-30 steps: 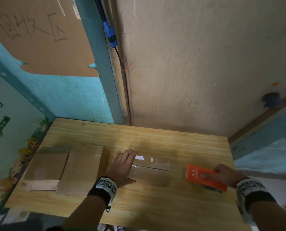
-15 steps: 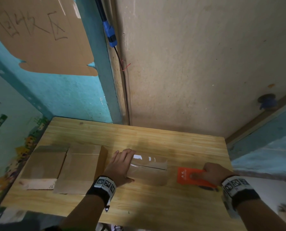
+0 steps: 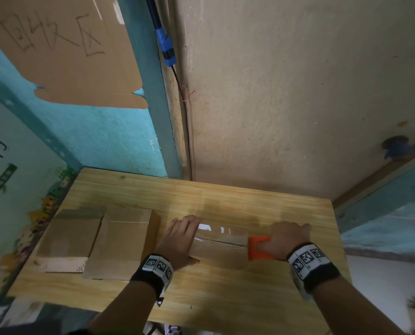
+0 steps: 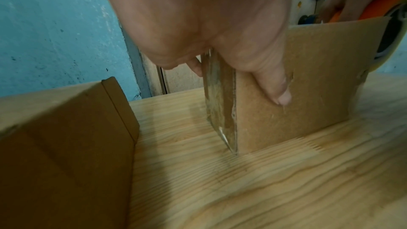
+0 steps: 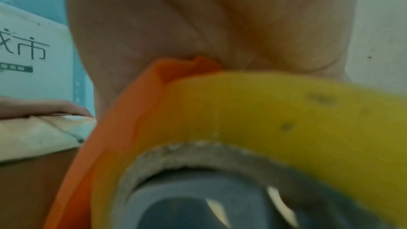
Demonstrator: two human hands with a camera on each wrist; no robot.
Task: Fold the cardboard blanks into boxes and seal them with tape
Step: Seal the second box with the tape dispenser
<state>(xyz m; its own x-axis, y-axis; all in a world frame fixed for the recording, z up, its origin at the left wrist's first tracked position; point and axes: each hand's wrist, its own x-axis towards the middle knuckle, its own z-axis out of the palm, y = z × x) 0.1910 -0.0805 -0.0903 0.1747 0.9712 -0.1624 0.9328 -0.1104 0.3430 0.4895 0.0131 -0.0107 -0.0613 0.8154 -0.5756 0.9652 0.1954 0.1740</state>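
A person stands at a wooden tabletop (image 3: 225, 293) set against a wall, sealing a small cardboard box (image 3: 219, 247) that sits near the middle. Clear tape (image 3: 216, 229) runs along the box top, over the seam where the flaps meet.

The left hand (image 3: 181, 240) lies on the box's left end, fingers fairly straight across the top and thumb pressed against the near side. The left wrist view shows the tape's end wrapped down over that end, under the hand. The hold likely keeps the box from sliding and pins the tape start.

The right hand (image 3: 285, 239) grips an orange tape dispenser (image 3: 259, 247), fingers curled over it, at the box's right end. The right wrist view shows a yellowish tape roll (image 5: 275, 111) in the orange frame. The dispenser seems placed to finish the strip at this edge, probably to carry it down the end and cut it.

Two more boxes (image 3: 100, 240) sit side by side to the left; the nearer one is just beside the left hand, so there is little room that way. Bare tabletop lies in front, behind, and to the right, though the right edge is near the dispenser hand.
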